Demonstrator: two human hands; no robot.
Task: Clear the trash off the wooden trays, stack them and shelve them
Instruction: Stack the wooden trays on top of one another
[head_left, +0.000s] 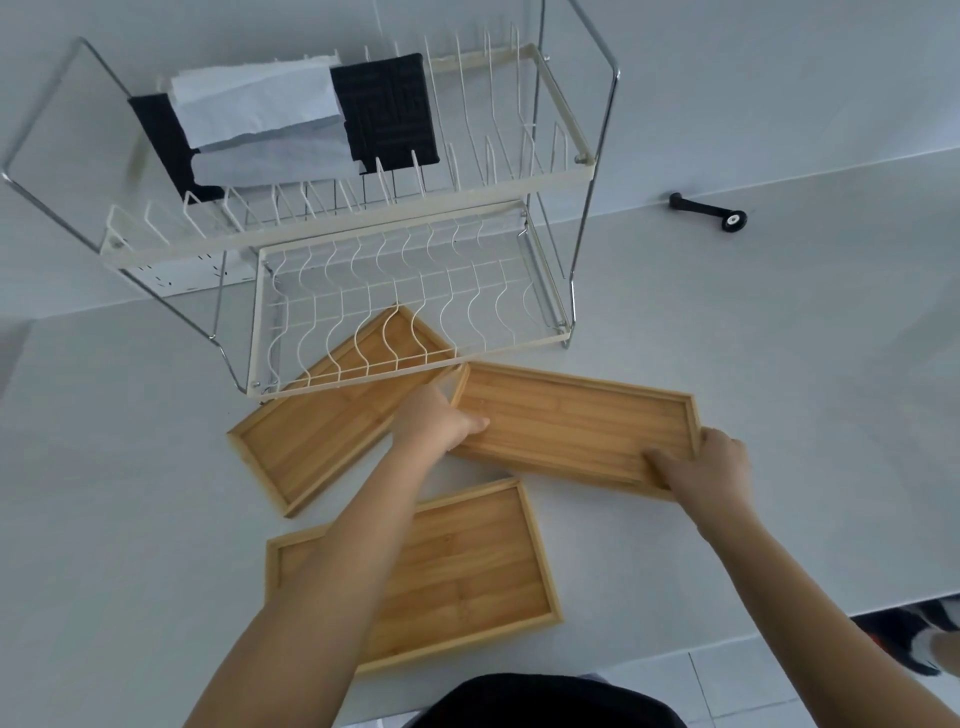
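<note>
Three bamboo trays lie on a white counter, and all look bare inside. The right tray (576, 421) is gripped at both ends: my left hand (434, 421) holds its left end, my right hand (706, 467) its near right corner. The left tray (332, 415) lies at an angle, its far end tucked under the lower tier of a wire dish rack (395, 291). The near tray (467, 577) lies closest to me, partly covered by my left forearm.
The two-tier rack stands against the wall; its upper tier holds a dark cloth (384, 111) and white paper sheets (260, 119). A small black tool with a round end (709, 210) lies on the counter at the back right. The counter's front edge runs along the bottom right.
</note>
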